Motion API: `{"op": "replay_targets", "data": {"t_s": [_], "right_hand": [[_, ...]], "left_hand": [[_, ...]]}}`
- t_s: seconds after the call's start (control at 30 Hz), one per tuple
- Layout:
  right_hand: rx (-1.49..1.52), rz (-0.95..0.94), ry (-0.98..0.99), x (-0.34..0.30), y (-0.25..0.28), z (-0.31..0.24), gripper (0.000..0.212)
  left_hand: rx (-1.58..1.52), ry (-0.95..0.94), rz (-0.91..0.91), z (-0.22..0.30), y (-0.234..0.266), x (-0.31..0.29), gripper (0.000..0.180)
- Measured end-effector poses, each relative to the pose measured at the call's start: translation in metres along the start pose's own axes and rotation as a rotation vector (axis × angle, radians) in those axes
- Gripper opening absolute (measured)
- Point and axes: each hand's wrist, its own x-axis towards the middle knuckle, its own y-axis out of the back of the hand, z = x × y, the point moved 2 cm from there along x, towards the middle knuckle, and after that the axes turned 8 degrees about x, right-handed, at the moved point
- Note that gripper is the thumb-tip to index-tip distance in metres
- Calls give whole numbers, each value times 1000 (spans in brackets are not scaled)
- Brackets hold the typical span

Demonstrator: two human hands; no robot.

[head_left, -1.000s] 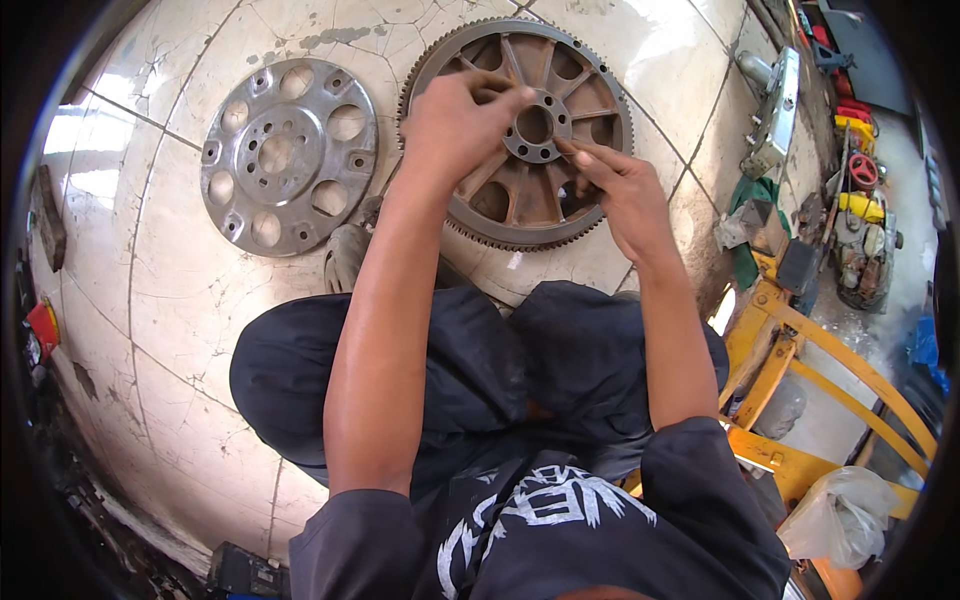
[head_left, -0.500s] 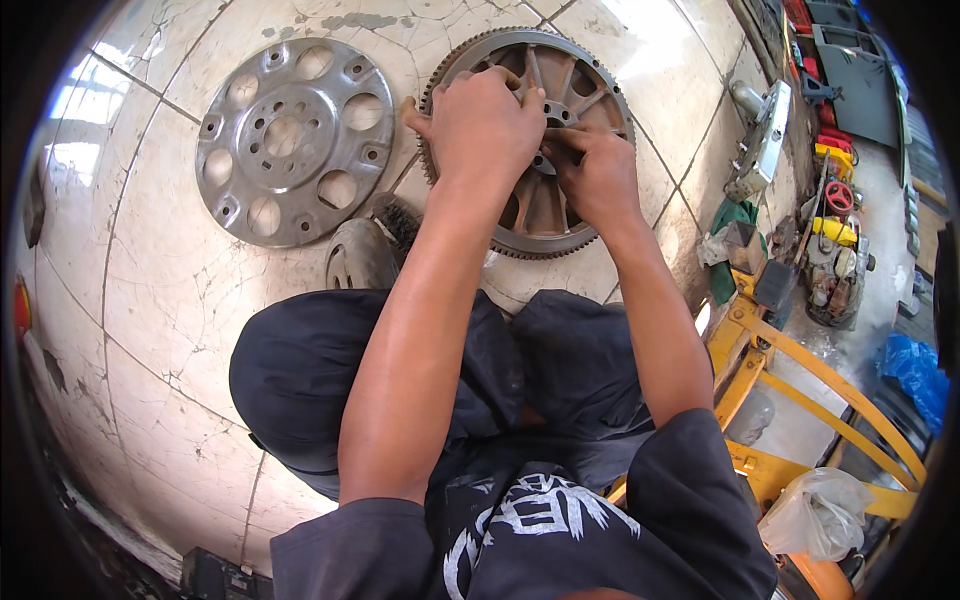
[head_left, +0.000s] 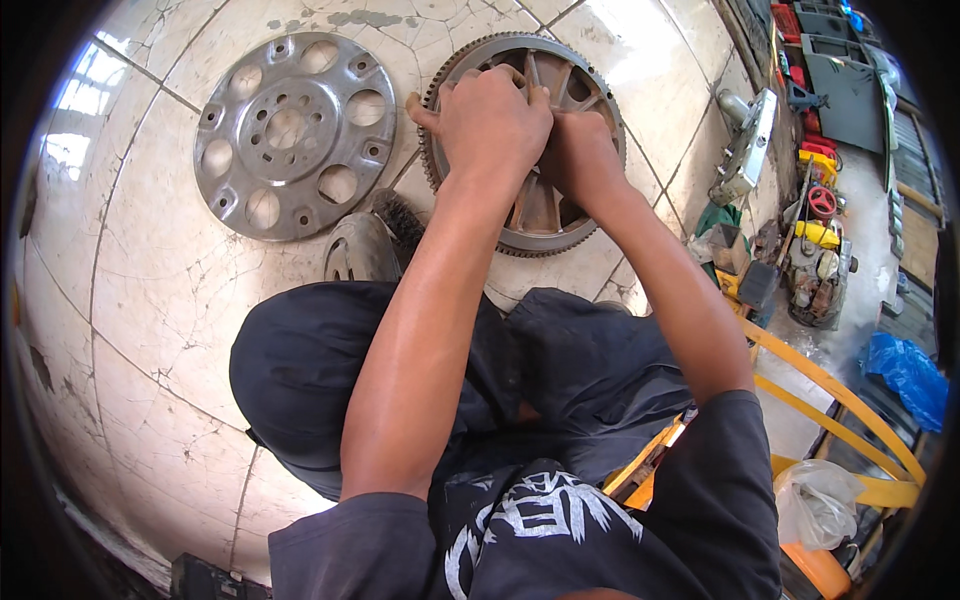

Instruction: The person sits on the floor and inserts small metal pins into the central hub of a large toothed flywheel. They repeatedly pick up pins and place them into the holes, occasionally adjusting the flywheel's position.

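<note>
A toothed flywheel [head_left: 545,240] with rusty spokes lies flat on the floor in front of me. My left hand [head_left: 492,122] rests over its upper left part, fingers bent down and the outermost finger sticking out past the teeth. Close against it, my right hand [head_left: 583,160] is closed over the hub. Both hands hide the hub and whatever is between their fingers. To the left lies a flat round metal plate [head_left: 240,110] with large holes, untouched.
My shoe [head_left: 355,250] and a dark brush [head_left: 398,218] sit between plate and flywheel. On the right are a metal housing [head_left: 745,150], a greasy machine part with a red wheel [head_left: 822,203], yellow metal bars [head_left: 830,368], a blue plastic bag [head_left: 905,375] and a clear bag [head_left: 818,503].
My right hand has turned and shifted slightly left, closer to my left hand, its fingers now less visible. My right elbow has swung outward. The left hand has barely moved.
</note>
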Motion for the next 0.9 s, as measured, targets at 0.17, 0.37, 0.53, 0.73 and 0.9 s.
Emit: {"op": "replay_targets", "data": {"t_s": [0.17,0.37,0.53,0.73,0.9], "right_hand": [[388,-77,-519,3,2,6,23],[102,-434,-375,33,-4,39,35],[133,-746,-261,54,13,7,28],[836,-548,-765,23,-23,36,17],[-213,-264,462,27,-30,58,15]], "left_hand": [[-55,3,-54,0,6,2,39],[1,7,48,1,-2,2,39],[-59,-22,122,-9,-10,8,39],[-63,-28,104,2,3,5,37],[-123,-86,126,10,3,4,36]]}}
